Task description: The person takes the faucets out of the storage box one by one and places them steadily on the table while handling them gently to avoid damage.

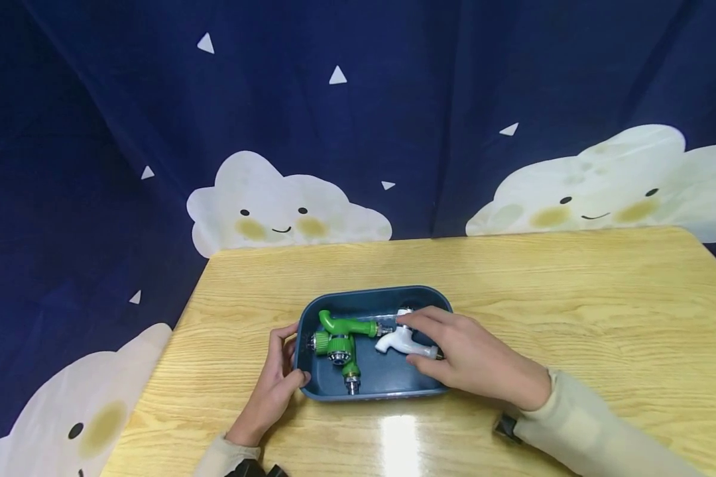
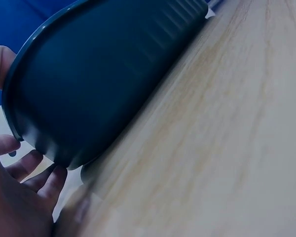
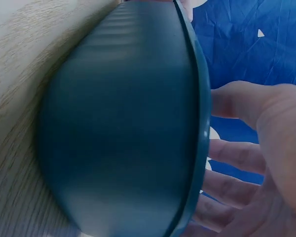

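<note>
A dark teal plastic basin [image 1: 388, 291] stands on the wooden table. My left hand [image 1: 274, 381] holds its left end, thumb at the front corner and fingers along the outer wall. Two green taps [image 1: 352, 326] with chrome ends lie crossed in the left half of the basin. On the right lies a white tap [image 1: 402, 341], its spout pointing left. My right hand [image 1: 474, 351] reaches over the right rim, fingers and thumb spread about the white tap; contact with it cannot be told. In the right wrist view the basin wall [image 3: 123, 118] hides the fingertips.
The light wooden table [image 1: 549, 285] extends around the basin. Behind it hangs a dark blue curtain [image 1: 417, 106] printed with smiling clouds and white triangles. A black wrist device [image 1: 506, 427] sits beneath the right sleeve.
</note>
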A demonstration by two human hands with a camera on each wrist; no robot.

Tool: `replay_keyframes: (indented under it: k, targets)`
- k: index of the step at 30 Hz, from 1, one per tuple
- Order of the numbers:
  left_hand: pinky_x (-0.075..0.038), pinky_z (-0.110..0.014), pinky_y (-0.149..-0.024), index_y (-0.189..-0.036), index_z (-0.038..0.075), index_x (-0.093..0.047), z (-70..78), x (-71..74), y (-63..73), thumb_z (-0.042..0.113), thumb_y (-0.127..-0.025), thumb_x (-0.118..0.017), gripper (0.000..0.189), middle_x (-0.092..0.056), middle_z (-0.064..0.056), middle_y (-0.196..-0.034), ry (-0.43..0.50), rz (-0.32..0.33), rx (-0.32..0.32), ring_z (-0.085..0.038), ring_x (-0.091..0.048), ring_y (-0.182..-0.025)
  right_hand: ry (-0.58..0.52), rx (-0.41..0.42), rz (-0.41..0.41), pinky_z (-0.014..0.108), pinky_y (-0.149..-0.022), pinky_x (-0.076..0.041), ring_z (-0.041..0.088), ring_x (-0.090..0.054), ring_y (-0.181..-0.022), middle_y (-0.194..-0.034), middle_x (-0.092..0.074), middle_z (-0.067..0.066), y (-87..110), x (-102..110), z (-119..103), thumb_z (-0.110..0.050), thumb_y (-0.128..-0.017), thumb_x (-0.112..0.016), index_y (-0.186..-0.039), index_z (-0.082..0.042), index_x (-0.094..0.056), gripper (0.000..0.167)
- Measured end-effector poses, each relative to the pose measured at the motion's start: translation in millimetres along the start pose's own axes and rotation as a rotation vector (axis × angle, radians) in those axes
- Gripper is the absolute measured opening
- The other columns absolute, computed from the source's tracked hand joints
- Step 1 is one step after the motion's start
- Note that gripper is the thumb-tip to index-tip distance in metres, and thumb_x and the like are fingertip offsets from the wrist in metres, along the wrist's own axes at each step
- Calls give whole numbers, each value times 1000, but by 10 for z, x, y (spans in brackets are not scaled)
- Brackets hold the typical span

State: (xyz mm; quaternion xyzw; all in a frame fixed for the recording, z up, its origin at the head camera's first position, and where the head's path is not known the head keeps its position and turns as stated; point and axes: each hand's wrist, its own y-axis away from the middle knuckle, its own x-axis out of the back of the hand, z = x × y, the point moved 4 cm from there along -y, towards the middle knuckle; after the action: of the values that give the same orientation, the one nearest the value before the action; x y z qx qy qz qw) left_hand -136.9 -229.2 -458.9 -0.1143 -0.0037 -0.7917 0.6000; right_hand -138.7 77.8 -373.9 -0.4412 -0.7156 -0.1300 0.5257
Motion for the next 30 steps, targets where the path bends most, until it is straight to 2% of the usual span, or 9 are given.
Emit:
replay_keyframes:
  k: [5,13,20,30]
  targets:
    - [-49,-21,-100,-150,3,-26,-12,-15,10,-12,-75,-49,79,-46,-31,-151,0,0,3,-6,-55,-128,39,11,-31,36,-87,-61,16,-72,-106,-132,-68,5,-28,-55,-8,-32,-93,-74,-137,-12,-64,49]
    - [-48,-19,-101,-150,3,-27,-9,9,5,-12,-77,-49,78,-45,-29,-153,-2,2,-1,-4,-55,-131,104,48,-47,40,-88,-60,20,-69,-115,-131,-68,6,-87,-116,-25,-35,-91,-77,-132,-11,-68,48]
    - [-47,-18,-103,-150,6,-28,-8,17,-11,-11,-79,-50,76,-46,-28,-153,-11,-7,-1,-6,-54,-133,116,44,-51,46,-95,-59,30,-63,-129,-142,-64,13,-80,-141,-8,-38,-91,-78,-133,-13,-68,50]
    - [-49,-20,-101,-151,6,-29,-11,19,-10,-12,-78,-49,79,-44,-30,-154,5,-11,-28,-6,-55,-131,143,83,-48,47,-100,-57,29,-63,-128,-138,-66,13,-102,-186,-19,-35,-89,-79,-130,-11,-70,49]
